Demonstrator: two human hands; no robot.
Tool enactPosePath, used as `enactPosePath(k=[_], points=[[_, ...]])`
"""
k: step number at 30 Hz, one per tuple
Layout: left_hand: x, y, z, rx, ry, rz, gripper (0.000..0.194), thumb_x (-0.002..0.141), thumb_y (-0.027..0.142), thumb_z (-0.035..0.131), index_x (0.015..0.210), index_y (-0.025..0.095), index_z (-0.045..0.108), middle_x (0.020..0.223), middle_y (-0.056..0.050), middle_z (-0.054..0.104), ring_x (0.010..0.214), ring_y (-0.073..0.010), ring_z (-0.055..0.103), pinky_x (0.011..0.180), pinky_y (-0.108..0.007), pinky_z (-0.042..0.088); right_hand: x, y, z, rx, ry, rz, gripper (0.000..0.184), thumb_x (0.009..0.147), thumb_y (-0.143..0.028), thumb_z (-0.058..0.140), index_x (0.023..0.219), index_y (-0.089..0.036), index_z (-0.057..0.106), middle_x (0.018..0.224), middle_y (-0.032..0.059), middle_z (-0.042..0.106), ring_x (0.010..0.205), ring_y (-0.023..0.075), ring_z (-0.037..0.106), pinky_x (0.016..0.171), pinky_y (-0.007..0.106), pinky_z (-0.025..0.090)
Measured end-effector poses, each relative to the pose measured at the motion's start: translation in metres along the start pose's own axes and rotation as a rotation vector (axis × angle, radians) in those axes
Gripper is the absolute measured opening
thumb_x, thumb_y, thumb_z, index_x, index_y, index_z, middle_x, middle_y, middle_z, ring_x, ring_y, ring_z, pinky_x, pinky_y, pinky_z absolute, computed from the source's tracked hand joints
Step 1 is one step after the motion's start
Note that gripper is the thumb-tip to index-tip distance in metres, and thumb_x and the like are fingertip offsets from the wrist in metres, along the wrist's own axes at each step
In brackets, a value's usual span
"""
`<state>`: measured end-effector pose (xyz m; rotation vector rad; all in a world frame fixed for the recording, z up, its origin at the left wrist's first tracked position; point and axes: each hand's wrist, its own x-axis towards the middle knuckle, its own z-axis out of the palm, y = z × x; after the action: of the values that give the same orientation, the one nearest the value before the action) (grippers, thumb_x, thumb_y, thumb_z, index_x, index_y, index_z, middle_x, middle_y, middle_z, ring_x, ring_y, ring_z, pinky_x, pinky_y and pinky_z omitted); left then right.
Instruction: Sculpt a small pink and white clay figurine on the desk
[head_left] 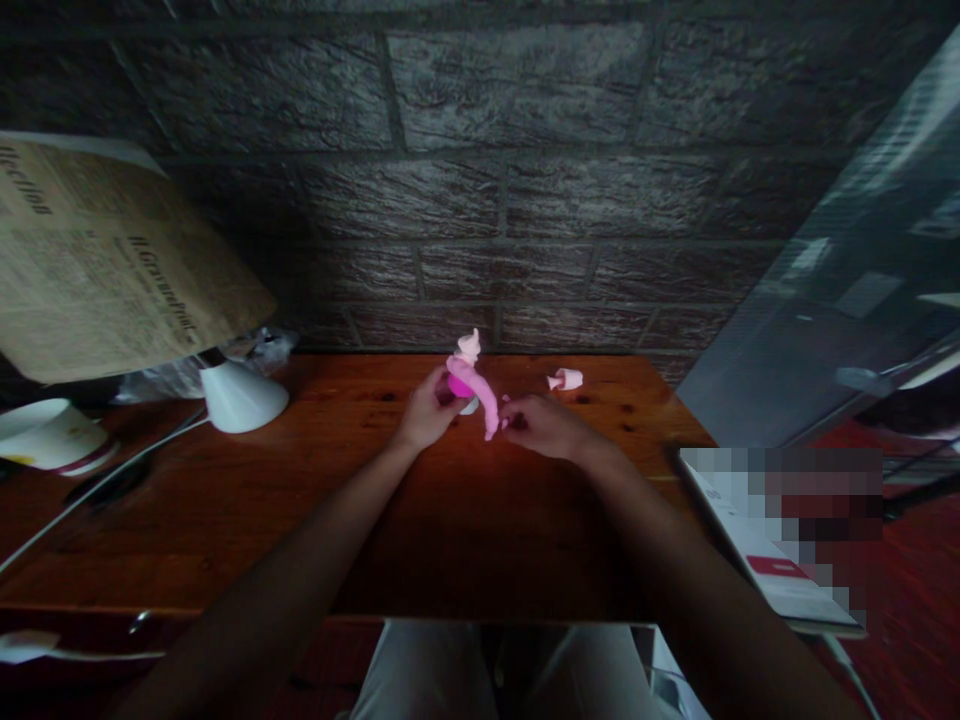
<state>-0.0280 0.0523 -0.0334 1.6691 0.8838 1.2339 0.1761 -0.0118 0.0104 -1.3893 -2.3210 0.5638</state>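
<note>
On the far middle of a wooden table, my left hand is wrapped round a small pink and white figure that looks like modelling clay, with a white tip on top. A light pink strip hangs from the figure down to the right. My right hand pinches the lower end of that strip with its fingertips. A small pale pink lump lies on the table behind my right hand, apart from both hands.
A white lamp base with a cable stands at the back left, under a newspaper-print shade. A white cup sits at the far left. A brick wall backs the table. A printed sheet lies at the right edge.
</note>
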Motion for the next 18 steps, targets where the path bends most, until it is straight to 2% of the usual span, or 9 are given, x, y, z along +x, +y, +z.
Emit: enactPosePath(k=[6,14,18], points=[[-0.0008,0.0014,0.0009,0.019,-0.005,0.015,0.049,0.069,0.018,0.071,0.116,0.016,0.056,0.113,-0.012,0.070,0.100,-0.0222,0.068,0.093,-0.040,0.051,0.0003,0.0030,-0.0025,0.054,-0.028,0.000,0.012,0.080,-0.012,0.061,0.083,-0.017,0.071,0.082,0.0025,0.072,0.073,0.0138,0.062,0.069,0.024,0.041],[-0.0016,0.0073,0.0026,0.038,-0.023,0.029,0.051,0.068,0.018,0.073,0.116,0.016,0.057,0.115,-0.013,0.069,0.096,-0.0213,0.068,0.089,-0.037,0.053,-0.0021,0.0007,-0.0081,0.080,-0.046,-0.011,0.016,0.084,-0.014,0.060,0.092,-0.019,0.073,0.090,0.0032,0.073,0.079,0.0144,0.063,0.074,0.025,0.042],[-0.0015,0.0056,0.0021,0.081,0.000,0.033,0.049,0.068,0.015,0.072,0.115,0.015,0.058,0.113,-0.013,0.070,0.096,-0.0220,0.068,0.090,-0.039,0.052,-0.0010,0.0002,-0.0071,0.034,-0.031,-0.011,0.016,0.085,-0.014,0.058,0.089,-0.018,0.073,0.087,0.0034,0.072,0.077,0.0143,0.063,0.075,0.026,0.042]])
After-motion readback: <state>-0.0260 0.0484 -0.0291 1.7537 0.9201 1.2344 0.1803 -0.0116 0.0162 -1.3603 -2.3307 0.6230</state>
